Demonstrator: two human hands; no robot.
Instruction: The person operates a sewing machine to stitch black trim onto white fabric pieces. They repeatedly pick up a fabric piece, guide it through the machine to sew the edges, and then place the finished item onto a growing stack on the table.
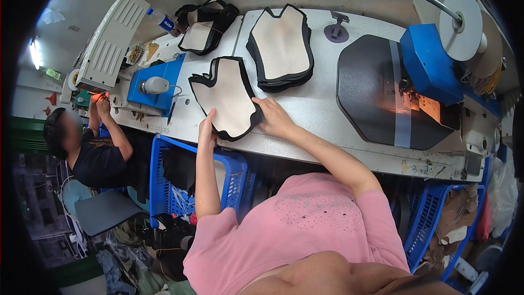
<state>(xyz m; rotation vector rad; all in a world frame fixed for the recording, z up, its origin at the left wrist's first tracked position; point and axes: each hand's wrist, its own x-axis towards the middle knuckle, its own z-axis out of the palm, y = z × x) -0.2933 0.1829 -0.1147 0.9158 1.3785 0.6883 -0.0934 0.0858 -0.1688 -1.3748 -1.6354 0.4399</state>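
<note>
Both my hands hold a stack of cream fabric panels with black edges [232, 95] at the near edge of the white table. My left hand [207, 131] grips its lower left edge, the thumb on top. Around the lower right edge, my right hand [274, 117] has its fingers closed, some of them hidden beneath. Just beyond lies a taller stack of similar panels [280, 43]. Farther left, a smaller bundle of panels [197, 37] rests against some black material.
A blue sewing machine [434, 63] with a dark octagonal plate [365, 93] stands at right, its lamp glowing. Left is another blue machine [150, 87], where a co-worker [103, 150] sits. Blue baskets [237, 172] are below the table edge. A bottle [160, 19] stands at the back.
</note>
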